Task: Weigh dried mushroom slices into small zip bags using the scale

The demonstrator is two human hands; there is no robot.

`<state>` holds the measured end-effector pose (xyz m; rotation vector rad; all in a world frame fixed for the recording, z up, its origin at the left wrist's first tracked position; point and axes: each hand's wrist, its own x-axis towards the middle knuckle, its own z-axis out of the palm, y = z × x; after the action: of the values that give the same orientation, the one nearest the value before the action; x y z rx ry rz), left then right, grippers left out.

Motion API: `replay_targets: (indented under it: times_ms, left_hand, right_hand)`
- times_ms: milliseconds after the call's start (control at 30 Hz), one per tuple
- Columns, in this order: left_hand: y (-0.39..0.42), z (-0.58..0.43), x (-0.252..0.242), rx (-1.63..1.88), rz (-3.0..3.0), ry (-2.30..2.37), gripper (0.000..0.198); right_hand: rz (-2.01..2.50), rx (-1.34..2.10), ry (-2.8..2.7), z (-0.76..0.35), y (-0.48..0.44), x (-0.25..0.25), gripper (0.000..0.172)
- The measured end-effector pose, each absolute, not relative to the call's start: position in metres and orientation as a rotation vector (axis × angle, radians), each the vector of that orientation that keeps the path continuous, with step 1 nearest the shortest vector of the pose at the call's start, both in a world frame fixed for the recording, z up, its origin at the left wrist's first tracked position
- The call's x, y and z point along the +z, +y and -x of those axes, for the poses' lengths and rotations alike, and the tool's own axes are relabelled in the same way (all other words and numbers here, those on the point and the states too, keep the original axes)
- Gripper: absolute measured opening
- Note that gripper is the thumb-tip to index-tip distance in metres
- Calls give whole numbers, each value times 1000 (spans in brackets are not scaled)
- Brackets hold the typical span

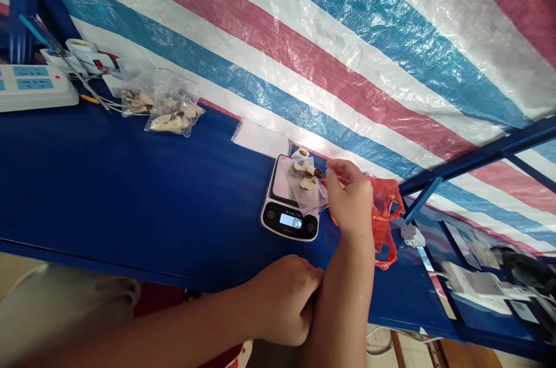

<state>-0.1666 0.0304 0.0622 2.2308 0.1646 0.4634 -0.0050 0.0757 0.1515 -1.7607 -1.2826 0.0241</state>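
While the left hand [286, 295] was clenched, I could not tell whether the right hand [351, 197], beside the pale pieces [307, 184] and clear bag [310, 201] on the scale [273, 226], gripped anything; a nudge could have skewed the reading [295, 222] or dragged the bag off.

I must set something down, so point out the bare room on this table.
Widest free patch: the blue table left of the scale, in front of the power strip and bags of pale pieces. Smaller: right of the right forearm, in front of the red bag. Crowded: around the scale, with small bag, right hand and red bag.
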Motion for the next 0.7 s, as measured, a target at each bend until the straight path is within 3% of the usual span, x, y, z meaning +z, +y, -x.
replay_targets:
  times_ms: [133, 267, 700]
  left_hand:
    - [30, 167, 62, 465, -2250, 182, 23]
    - [29, 167, 63, 450, -2271, 190, 22]
    - [28, 167, 62, 465, -2308, 202, 20]
  right_hand:
    - [1691, -43, -999, 2, 78, 150, 20]
    - [1680, -25, -787, -4, 79, 147, 27]
    - [1672, -2, -773, -6, 80, 142, 21]
